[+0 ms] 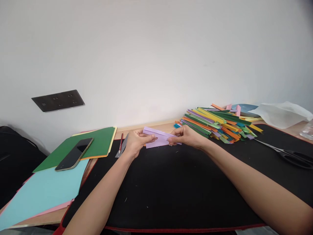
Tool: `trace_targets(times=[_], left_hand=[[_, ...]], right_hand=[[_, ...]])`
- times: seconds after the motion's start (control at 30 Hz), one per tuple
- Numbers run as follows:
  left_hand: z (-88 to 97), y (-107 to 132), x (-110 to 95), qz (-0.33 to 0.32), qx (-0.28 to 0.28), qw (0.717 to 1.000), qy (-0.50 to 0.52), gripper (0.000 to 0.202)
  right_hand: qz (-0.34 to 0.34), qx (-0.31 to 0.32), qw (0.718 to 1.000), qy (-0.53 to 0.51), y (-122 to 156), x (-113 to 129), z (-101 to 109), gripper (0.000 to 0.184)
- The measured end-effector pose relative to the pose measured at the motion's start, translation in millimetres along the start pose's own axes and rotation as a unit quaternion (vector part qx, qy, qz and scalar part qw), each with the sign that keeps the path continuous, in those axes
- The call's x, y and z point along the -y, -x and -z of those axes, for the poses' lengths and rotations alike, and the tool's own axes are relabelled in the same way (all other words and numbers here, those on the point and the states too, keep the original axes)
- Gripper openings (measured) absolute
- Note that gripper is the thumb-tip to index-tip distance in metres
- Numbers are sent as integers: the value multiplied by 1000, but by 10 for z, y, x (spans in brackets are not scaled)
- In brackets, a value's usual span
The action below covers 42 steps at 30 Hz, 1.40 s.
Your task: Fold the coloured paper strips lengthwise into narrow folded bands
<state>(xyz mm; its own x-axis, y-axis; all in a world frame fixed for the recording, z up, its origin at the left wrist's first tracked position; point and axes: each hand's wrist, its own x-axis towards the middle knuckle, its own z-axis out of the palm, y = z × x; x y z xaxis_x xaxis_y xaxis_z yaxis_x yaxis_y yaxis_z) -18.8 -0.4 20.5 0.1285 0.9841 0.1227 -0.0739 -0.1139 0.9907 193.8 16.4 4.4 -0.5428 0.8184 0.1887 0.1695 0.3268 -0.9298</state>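
Both hands hold a piece of lilac paper (157, 141) above the black mat, with a folded band along its upper edge. My left hand (139, 141) pinches its left end between thumb and fingers. At the right end, my right hand (184, 136) grips the paper the same way, thumb on the near face. A bit of orange shows by the paper's lower left corner; what it belongs to I cannot make out. Just behind my left hand lie a red pencil (121, 143) and a grey ruler-like piece (118, 154), partly hidden.
Folded coloured paper strips (215, 122) are heaped at the back right. Black-handled scissors (288, 155) lie on the black mat (186, 189). Green sheets (97, 145) and light blue sheets (53, 189) are stacked left, with a phone (74, 154) on them. A white plastic bag (283, 112) is far right.
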Motion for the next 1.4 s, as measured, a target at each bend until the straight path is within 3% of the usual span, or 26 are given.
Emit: trace_targets(times=[0.27,0.47,0.57,0.7,0.87,1.17,1.4], left_hand=[[146,-17,-139,-46,-3,999,-26,31],[77,36,-217,36,100,988,-109,53],[90,14,-143,69,115,984,-121,47],[154,-27,-54,93,152,978,-108,38],[214,-49,-65,124,190,972,-65,40],[207,-42,-100,137,190,972,26,30],[141,-38,-49,94,153,984,19,29]], right_hand=[[-4,-2,1000,-31,0,-41,55,25],[-37,29,998,32,-14,-68,21,30],[-40,39,998,41,-20,-82,-9,31],[-42,29,998,-23,-25,-91,-31,36],[-48,44,991,-114,-16,-69,-12,50],[-58,31,976,-207,-20,-105,7,43],[-28,-7,983,-179,-34,-111,-13,34]])
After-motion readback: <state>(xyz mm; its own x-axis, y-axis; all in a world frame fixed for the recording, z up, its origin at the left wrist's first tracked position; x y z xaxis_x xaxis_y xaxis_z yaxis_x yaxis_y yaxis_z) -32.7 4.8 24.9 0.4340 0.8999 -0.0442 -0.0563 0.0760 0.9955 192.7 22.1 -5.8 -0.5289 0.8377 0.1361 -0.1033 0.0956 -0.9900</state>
